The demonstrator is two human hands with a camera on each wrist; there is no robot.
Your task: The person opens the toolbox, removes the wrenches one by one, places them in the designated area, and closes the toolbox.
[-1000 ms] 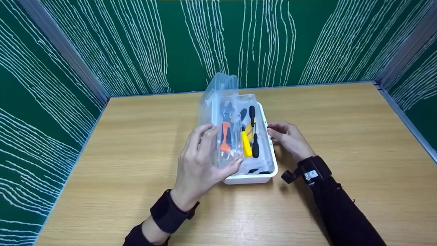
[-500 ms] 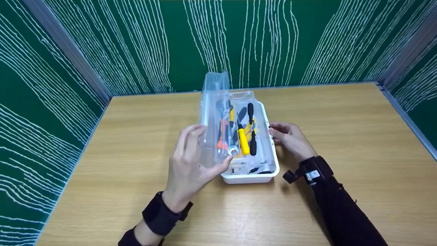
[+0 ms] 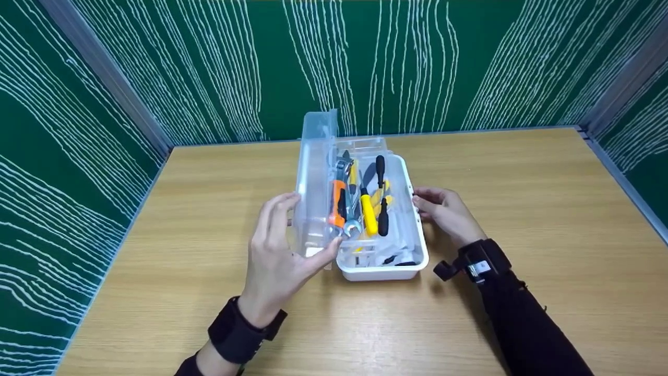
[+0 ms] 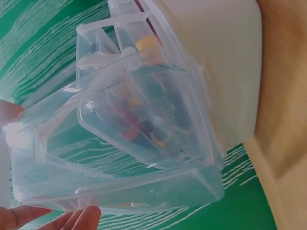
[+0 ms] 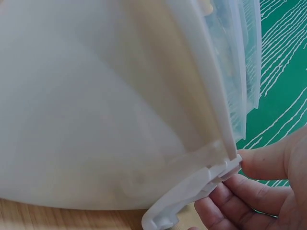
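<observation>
From where I stand, the toolbox (image 3: 383, 275) sits on the wood-grained table (image 3: 172, 235), in front of a green panel (image 3: 292, 62) streaked with thin, wavy white lines; its base is smooth, opaque white plastic, an oblong with rounded corners and a lipped rim; its lid (image 3: 314, 167) is thin, glassy plastic with angular folds, raised along the left side of the base and faintly clouded where light strikes it.

Inside, a clear inner tray (image 3: 360, 144) bears the tools; an orange tool (image 3: 337, 201) with a dark insert lies near the lid; next to it is the wrench (image 3: 352, 228), its metal end forked and shiny; a yellow handle (image 3: 369, 215), plump and rounded, slants to the right of that; then come two slim black handles, the far one (image 3: 380, 169) and the near one (image 3: 383, 219), with a thin shaft between them; smaller dark pieces lie low at the front, too partial to name.

The left hand (image 3: 274, 256) is spread wide in a curve, thumb on one edge of the lid and fingers bent at the other, holding it between them; the right hand (image 3: 450, 216) is drawn in much closer at the box's right side, thumb and bent fingers pinching a knobbly white latch (image 5: 192, 191) just under the rim; each wrist wears a black band, the left one (image 3: 237, 334) plain on its upper face.
</observation>
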